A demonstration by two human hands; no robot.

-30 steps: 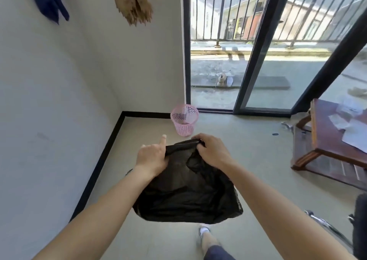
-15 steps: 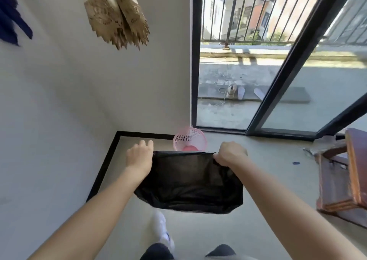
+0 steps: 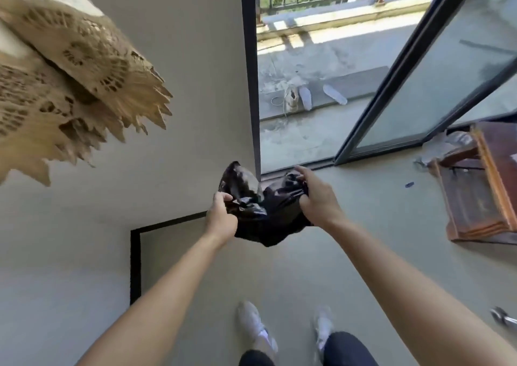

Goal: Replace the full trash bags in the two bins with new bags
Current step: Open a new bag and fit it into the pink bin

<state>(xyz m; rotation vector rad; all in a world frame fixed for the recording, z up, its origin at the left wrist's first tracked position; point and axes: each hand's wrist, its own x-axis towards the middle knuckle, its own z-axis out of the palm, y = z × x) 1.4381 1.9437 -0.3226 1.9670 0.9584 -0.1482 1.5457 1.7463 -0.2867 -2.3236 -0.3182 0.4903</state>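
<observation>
While standing near the corner of a room, a person holds a black trash bag (image 3: 263, 214) out at arm's length, above the grey floor (image 3: 363, 253) and in front of the foot of the sliding glass door (image 3: 419, 85). The left hand (image 3: 222, 217) grips the bag's left side, fingers curled tight round the crumpled plastic. The right hand (image 3: 317, 197) grips the right side, fingers hooked into the bunched film, one finger raised straighter on top. Between the hands the bag hangs crumpled, one flap puffed up against the white wall (image 3: 181, 57). Below, the person's two pale shoes (image 3: 253, 326) stand on the floor. A wooden table (image 3: 481, 197) stands at right near the door, a lace-edged cloth (image 3: 78, 80) hangs at upper left, and a beige shoe (image 3: 291, 98) and loose insoles (image 3: 334, 94) lie on the balcony (image 3: 321, 52) outside
</observation>
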